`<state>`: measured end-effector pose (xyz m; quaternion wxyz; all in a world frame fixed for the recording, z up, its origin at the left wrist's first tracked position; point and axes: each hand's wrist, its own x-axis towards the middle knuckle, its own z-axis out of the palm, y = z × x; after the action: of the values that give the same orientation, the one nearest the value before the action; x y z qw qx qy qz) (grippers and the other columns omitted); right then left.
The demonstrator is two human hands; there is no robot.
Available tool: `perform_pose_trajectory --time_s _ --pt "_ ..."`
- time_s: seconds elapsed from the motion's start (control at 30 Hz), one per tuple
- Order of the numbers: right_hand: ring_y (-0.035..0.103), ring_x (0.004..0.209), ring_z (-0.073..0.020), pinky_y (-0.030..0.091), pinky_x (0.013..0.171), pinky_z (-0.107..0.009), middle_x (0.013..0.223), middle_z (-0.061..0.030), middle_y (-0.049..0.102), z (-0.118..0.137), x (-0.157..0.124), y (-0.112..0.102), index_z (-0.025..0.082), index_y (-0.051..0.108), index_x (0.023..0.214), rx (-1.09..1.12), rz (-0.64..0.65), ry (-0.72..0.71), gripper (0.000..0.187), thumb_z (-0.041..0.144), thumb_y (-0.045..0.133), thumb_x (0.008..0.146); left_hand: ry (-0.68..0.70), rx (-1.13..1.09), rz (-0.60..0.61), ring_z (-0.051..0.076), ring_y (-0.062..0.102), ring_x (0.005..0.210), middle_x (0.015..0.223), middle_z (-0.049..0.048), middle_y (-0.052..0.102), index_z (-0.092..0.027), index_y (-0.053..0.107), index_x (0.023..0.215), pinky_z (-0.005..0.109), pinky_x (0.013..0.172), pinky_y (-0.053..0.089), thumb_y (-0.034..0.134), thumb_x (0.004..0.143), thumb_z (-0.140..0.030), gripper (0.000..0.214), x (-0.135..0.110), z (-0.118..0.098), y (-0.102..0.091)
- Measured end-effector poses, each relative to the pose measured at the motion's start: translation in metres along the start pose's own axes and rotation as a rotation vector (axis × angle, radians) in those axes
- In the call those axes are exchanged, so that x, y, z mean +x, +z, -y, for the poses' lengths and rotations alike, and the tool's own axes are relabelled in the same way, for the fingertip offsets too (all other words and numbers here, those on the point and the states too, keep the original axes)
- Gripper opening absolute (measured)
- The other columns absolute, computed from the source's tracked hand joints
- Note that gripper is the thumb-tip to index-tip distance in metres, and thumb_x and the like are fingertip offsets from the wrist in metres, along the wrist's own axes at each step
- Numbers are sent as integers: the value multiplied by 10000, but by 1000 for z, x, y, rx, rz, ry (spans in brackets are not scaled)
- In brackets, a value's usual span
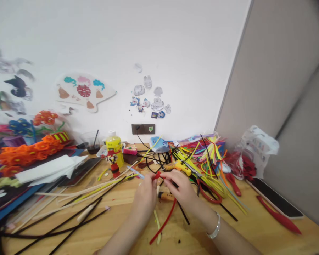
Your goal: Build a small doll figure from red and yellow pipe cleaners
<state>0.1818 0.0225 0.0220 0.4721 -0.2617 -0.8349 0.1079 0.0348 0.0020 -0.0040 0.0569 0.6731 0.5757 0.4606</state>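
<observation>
Wood surface (255, 219) lies under my arms. My left hand (146, 198) and right hand (182, 191) both pinch one red fuzzy stick (163, 222), fingers closed tight on it just above the wood. Behind sits a yellow glue gun (178, 166), then a yellow bottle (115, 146).

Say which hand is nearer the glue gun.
Right. The right hand lies just in front of the glue gun; the left hand is farther, to its lower left. Both hold a pipe cleaner.

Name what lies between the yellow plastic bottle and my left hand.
Head view: pale and yellow pipe cleaners and a small red figure, from yellow plastic bottle to left hand pinching a red pipe cleaner.
</observation>
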Motion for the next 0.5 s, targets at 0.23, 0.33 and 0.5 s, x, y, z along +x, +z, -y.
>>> perform_pose_trajectory --time_s 0.23,0.33,0.5 --pt "582 722 -151 478 649 -271 829 -39 642 0 3 3 213 570 1011 30 -45 -10 212 167 446 845 2 -32 -12 224 648 750 847 119 672 -159 483 948 380 652 507 296 867 -283 239 3 -6 -6" --pt "592 748 -159 486 668 -280 839 -41 642 5 14 -2 219 563 1018 4 -65 -38 212 182 446 845 5 -74 -25 209 645 719 823 99 671 -173 482 946 351 619 504 307 867 -269 215 12 -19 -19" --pt "601 752 -164 495 650 -275 851 -45 653 22 43 -18 230 559 1008 -67 -113 -118 200 194 447 847 78 -73 -91 208 632 678 771 83 662 -191 493 932 346 594 499 327 860 -282 203 33 -34 -38"
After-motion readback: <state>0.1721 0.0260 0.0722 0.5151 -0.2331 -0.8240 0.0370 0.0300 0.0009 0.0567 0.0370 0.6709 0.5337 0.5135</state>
